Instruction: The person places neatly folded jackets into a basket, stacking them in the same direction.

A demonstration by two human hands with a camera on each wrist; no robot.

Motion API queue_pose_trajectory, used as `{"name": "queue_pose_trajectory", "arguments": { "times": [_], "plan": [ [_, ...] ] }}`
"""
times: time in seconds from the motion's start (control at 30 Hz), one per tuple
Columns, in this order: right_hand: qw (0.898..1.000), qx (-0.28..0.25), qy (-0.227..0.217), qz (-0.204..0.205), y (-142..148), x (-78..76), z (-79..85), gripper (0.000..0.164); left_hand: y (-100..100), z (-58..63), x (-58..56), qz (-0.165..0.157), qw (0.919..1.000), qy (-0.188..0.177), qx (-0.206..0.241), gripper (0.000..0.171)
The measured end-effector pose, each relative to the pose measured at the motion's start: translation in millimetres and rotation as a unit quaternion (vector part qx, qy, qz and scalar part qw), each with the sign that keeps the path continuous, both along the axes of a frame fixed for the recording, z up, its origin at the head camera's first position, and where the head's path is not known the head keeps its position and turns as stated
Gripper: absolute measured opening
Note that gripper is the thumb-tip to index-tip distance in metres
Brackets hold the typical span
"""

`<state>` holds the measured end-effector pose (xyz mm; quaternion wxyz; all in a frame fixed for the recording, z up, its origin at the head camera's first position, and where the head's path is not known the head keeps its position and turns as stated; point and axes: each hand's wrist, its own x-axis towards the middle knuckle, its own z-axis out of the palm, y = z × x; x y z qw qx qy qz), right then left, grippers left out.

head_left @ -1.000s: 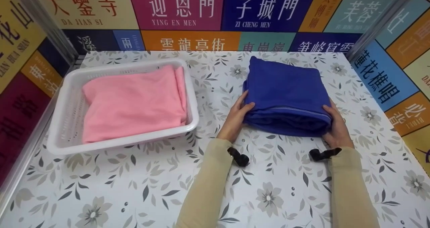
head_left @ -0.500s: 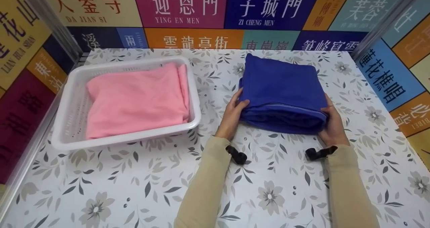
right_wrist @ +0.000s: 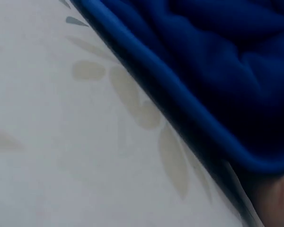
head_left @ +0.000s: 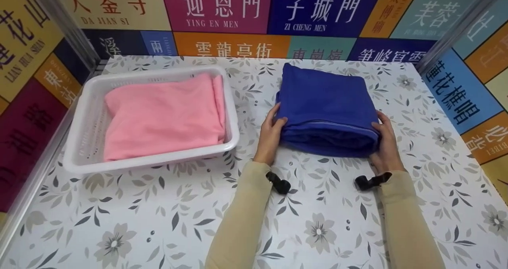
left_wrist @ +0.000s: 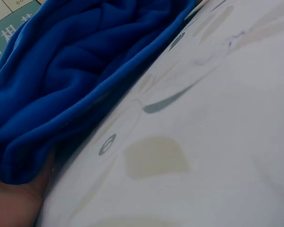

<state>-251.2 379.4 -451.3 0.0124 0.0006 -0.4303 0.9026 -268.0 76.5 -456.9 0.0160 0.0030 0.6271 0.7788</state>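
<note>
A thick, folded blue cloth (head_left: 327, 98) lies between my two hands at the right of the head view. Its layered front edge, with a pale line along it, faces me. My left hand (head_left: 270, 136) grips its left side, thumb over the front corner. On the opposite side my right hand (head_left: 387, 144) grips it too, with the thumb on the front right corner. Most fingers are hidden behind or under the fabric. Both wrist views show the bundle's lower edge close over the table, a dark strip of shadow below it.
Left of the blue cloth stands a white plastic basket (head_left: 149, 166) with slotted walls, holding a folded pink cloth (head_left: 164, 116). The table (head_left: 190, 213) has a floral cover. Panels with coloured lettering (head_left: 222, 7) wall its back and both sides.
Both hands have shifted left with the blue cloth, bringing it a little nearer the basket. The head view has also moved slightly. Their grip looks the same.
</note>
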Motion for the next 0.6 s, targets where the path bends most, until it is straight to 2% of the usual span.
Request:
{"name": "queue_pose_trajectory", "arguments": {
  "times": [0.17, 0.3, 0.47, 0.6],
  "plan": [
    [0.998, -0.017, 0.039, 0.052, -2, -1.1, -1.8, 0.054, -1, -0.6, 0.5, 0.029, 0.9992, 0.009, -0.026, 0.050],
    [0.996, -0.011, 0.044, 0.072, -6, -2.2, -2.8, 0.056, -1, -2.2, 1.3, 0.046, 0.9980, 0.012, -0.042, 0.050],
    [0.997, -0.006, 0.042, 0.072, -10, -3.4, -2.5, 0.055, -7, -1.2, 2.2, 0.036, 0.9988, 0.006, -0.033, 0.051],
    [0.997, -0.003, 0.037, 0.069, -16, -4.2, -2.5, 0.057, -16, 8.7, 8.4, 0.028, 0.9994, 0.002, -0.022, 0.051]
  ]
}}
